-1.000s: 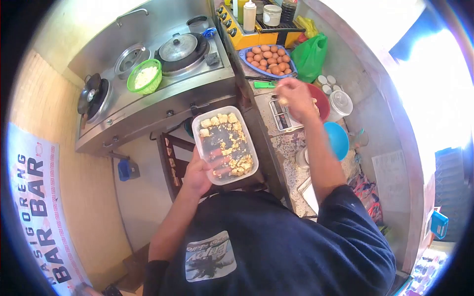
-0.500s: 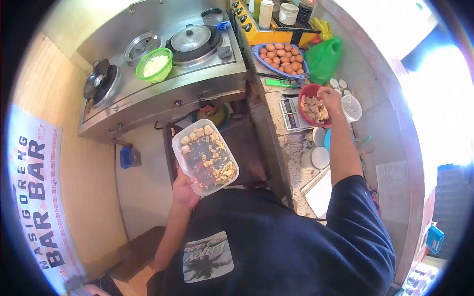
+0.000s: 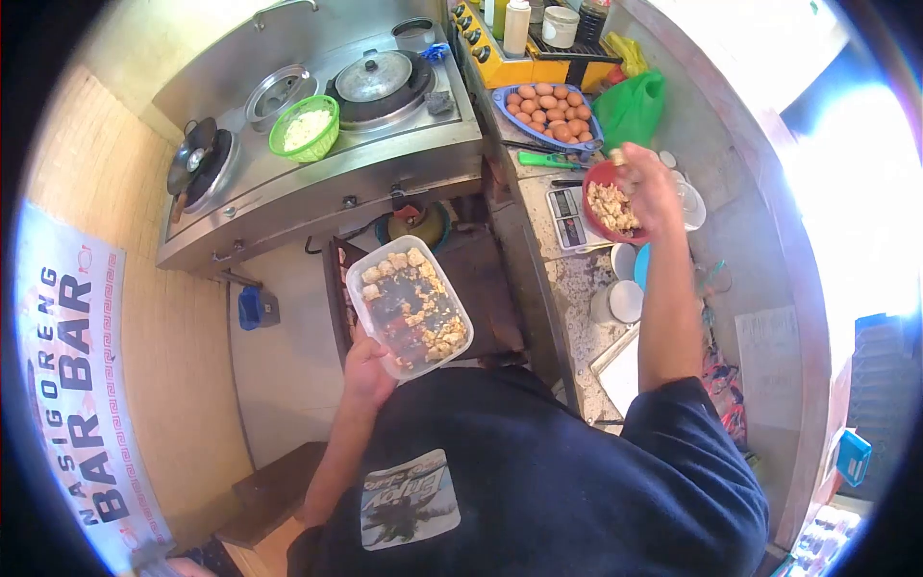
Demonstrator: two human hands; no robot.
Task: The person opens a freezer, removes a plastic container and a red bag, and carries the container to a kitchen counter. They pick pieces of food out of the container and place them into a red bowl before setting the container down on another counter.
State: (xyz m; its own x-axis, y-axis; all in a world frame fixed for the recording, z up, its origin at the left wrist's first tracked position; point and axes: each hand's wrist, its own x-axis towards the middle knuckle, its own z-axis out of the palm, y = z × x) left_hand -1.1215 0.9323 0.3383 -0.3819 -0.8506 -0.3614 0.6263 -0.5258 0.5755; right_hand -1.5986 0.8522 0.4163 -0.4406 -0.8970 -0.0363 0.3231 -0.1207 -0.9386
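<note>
My left hand [image 3: 368,373] grips the near left corner of a clear plastic container [image 3: 468,322], held tilted in front of my shirt. Pale chunks and yellowish crumbs of food [image 3: 444,338] lie inside it, along the far edge and the right side. Above the red bowl [image 3: 598,175] on the counter is my right hand [image 3: 652,190], its fingers drawn together and slightly blurred. A small yellowish piece of food [image 3: 617,156] shows at the fingertips. Chopped yellowish food [image 3: 611,206] fills the bowl, partly hidden by the hand.
A kitchen scale [image 3: 569,219] stands left of the bowl, with a blue tray [image 3: 500,96] of eggs beyond. White tubs [image 3: 623,304] sit nearer me. On the steel stove [image 3: 404,154] are a green basket [image 3: 325,144], a lidded pan [image 3: 373,77] and a wok [image 3: 189,159].
My right hand has lifted out of the red bowl, and more of the chopped food shows. The plastic container in my left hand has shifted slightly right and down in view.
</note>
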